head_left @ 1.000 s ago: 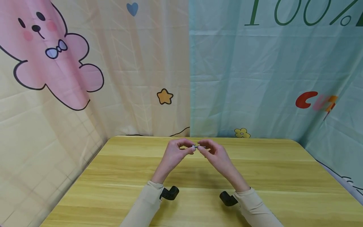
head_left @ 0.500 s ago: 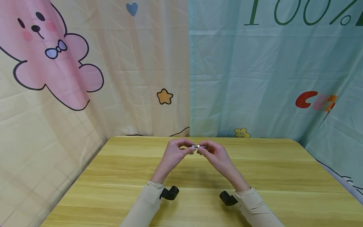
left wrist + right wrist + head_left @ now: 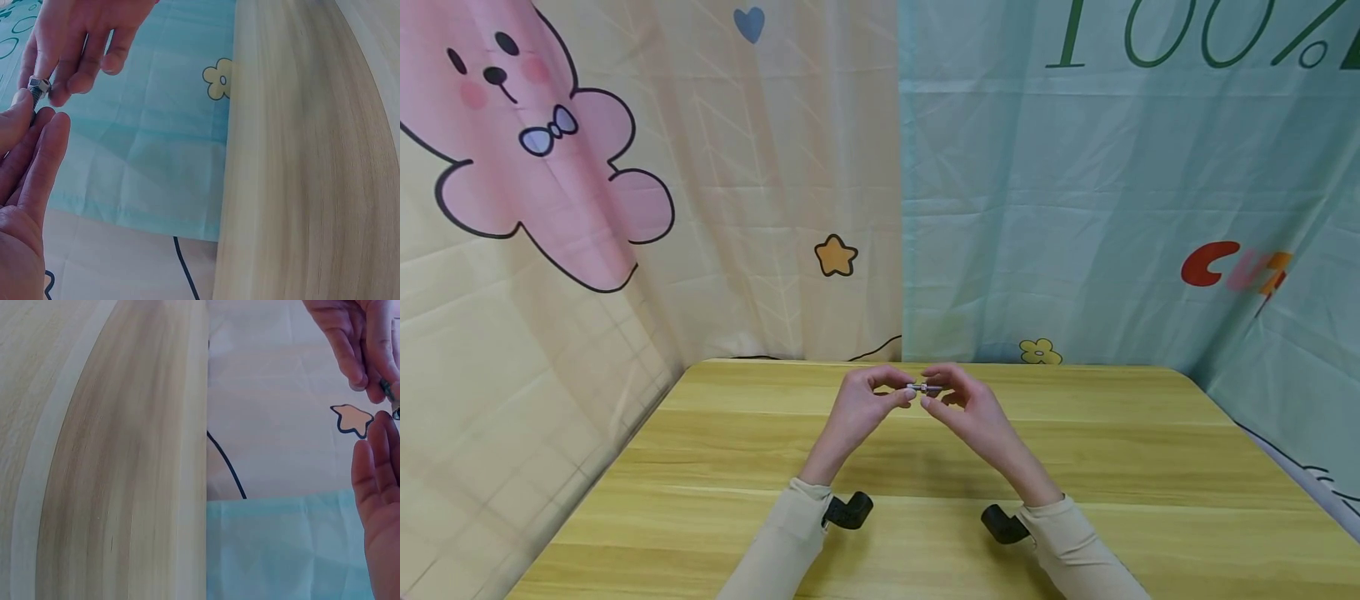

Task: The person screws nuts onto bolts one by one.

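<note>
A small metal bolt [image 3: 934,389] lies level between my two hands, raised over the far part of the table. My left hand [image 3: 867,403] pinches one end between thumb and fingers, hiding that end. A shiny hex nut [image 3: 40,84] sits round the threaded shank, just beyond the left fingertips. My right hand [image 3: 968,407] is spread about the other end, thumb below and index finger above, with a gap showing on each side of the nut. In the right wrist view, the right hand's fingers [image 3: 364,464] are nearly straight, close to the nut at the frame's edge.
Under both hands stretches a wooden table [image 3: 917,542]. Behind its far edge hangs a printed curtain [image 3: 970,208], cream on the left and teal on the right. Black wrist camera mounts [image 3: 852,510] jut inward from both sleeves.
The right thumb and index finger closed toward the nut half a second ago and now stand farther apart, uncovering more of the bolt. The left hand stays almost still.
</note>
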Available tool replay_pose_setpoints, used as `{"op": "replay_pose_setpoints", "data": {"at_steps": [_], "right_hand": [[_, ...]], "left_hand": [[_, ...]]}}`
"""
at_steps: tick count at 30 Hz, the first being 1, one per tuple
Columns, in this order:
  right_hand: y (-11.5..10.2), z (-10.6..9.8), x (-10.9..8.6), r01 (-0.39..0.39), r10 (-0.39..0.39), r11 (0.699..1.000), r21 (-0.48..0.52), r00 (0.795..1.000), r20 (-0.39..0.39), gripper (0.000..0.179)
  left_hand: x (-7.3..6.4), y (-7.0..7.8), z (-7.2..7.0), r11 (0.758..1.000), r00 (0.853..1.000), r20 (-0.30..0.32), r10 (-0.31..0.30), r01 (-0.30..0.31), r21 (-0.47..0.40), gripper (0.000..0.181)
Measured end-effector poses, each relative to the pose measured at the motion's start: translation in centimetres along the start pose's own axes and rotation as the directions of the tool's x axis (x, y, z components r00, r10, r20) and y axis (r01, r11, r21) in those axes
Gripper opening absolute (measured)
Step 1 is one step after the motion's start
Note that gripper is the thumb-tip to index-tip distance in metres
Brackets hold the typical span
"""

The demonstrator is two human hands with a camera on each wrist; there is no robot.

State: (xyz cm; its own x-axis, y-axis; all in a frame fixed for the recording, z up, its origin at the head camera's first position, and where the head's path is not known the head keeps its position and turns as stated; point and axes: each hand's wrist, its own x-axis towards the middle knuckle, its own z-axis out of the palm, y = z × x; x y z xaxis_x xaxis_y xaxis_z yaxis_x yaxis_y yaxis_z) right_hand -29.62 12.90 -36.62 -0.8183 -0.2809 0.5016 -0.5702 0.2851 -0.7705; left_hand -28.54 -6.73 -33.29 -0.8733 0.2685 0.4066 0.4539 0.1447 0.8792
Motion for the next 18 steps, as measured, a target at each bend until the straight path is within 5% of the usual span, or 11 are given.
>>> {"op": "replay_pose_setpoints", "data": {"at_steps": [7,18], "right_hand": [[0.02,-0.02,-0.02,0.036,-0.036,0.999,0.027,0.999,-0.002,0.021],[-0.16,0.09,-0.18,-0.063,0.063,0.998,0.026,0.998,-0.015,0.024]], "left_hand": [[0.09,-0.40,0.05,1.000,1.000,-0.004,-0.008,0.008,-0.012,0.007],[0.04,-0.28,0.14,1.000,1.000,0.002,-0.015,0.015,-0.010,0.007]]}}
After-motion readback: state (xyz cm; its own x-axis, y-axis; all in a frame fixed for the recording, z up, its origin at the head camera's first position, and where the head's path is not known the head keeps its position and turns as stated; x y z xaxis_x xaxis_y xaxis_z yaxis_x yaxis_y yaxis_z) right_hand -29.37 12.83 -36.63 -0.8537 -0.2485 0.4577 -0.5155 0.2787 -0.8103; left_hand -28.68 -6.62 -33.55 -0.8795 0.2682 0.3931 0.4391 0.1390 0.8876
